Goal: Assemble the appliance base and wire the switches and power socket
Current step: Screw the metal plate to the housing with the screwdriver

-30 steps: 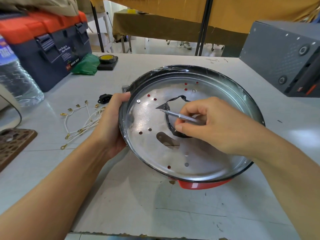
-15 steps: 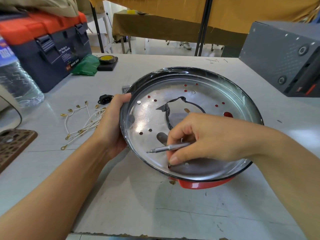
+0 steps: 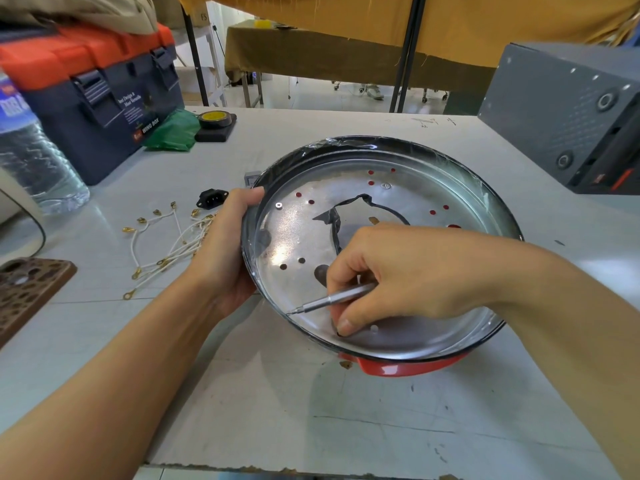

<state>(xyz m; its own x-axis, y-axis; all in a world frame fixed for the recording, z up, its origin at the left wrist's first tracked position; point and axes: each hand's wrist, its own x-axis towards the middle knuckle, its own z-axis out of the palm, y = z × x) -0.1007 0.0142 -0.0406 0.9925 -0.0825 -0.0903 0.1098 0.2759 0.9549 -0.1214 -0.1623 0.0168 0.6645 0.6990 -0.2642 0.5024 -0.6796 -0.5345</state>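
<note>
Screwdriver pinched in right hand fingers, over base.

Left hand grips appliance base rim; right hand holds screwdriver inside, tip near rim

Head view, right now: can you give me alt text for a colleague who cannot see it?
A person's left hand grips the left rim of a round metal appliance base on a grey table, while the right hand holds a small screwdriver inside it. White wires and a black power socket lie to the left.
</note>
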